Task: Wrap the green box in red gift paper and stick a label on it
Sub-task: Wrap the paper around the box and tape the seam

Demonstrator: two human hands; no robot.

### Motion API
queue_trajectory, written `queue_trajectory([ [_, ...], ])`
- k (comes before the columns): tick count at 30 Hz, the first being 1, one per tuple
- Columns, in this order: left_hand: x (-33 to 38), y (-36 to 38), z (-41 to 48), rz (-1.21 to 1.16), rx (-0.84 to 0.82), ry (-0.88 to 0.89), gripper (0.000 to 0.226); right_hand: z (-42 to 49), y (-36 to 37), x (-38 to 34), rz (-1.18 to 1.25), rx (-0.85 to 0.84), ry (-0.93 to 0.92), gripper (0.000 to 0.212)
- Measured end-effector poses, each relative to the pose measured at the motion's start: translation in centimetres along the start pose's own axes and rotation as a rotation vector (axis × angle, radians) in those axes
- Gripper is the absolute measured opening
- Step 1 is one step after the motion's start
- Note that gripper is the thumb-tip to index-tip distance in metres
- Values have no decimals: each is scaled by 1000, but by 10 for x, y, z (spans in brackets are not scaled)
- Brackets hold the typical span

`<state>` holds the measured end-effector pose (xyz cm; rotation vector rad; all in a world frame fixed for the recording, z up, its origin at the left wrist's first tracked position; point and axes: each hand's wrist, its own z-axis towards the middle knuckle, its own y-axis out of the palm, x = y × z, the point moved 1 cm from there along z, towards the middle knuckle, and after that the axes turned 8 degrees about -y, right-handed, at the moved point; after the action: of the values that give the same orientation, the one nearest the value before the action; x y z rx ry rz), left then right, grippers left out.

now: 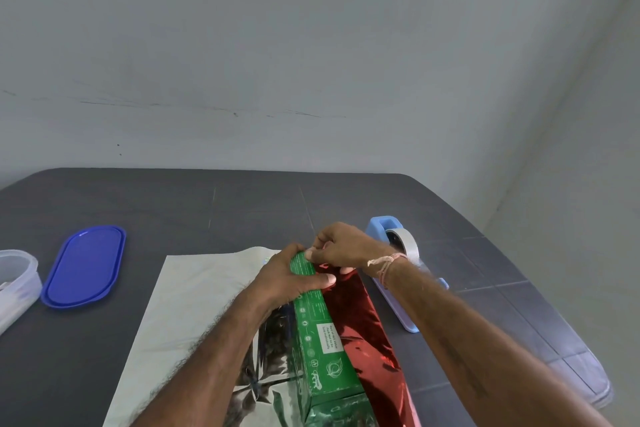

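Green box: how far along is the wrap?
Done: green box lies on the red paper, right flap raised against it. In hand: left hand grips the box's far end, right hand pinches the flap edge there. Left: box top bare, paper's left half flat, no tape or label on it.

A dark tiled table [173, 204] filled the lower half of the frame. A long green cardboard box [325, 350] lay at lower centre on shiny red gift paper [367, 340], which spread flat leftward and rose against the box's right side. The left hand [291, 277] gripped the box's far end, the right hand [341, 246] pinching the paper there. Just right of the paper stood a pale blue plastic tape dispenser [379, 230]. At middle left lay a blue oval plastic lid [85, 265], a clear plastic container [17, 284] beside it at the frame's edge.
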<state>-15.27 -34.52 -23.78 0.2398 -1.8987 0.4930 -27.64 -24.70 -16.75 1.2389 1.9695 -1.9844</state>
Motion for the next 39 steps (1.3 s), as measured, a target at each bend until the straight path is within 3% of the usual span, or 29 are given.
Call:
queue_trajectory([
  [10, 1, 0, 0, 25, 17, 2, 59, 2, 1, -12, -375, 78, -25, 33],
  [14, 2, 0, -1, 37, 24, 11, 56, 5, -2, -11, -441, 74, 2, 47],
  [18, 3, 0, -3, 57, 25, 6, 62, 6, -7, -13, -420, 36, 7, 50],
  [30, 5, 2, -3, 60, 35, -1, 52, 9, -6, 3, -343, 84, 10, 58],
  [35, 4, 3, -3, 33, 21, 2, 54, 0, -18, 2, -106, 10, 28, 49],
  [39, 2, 2, -1, 24, 33, 2, 60, -2, -22, -6, 5, -55, 14, 31],
])
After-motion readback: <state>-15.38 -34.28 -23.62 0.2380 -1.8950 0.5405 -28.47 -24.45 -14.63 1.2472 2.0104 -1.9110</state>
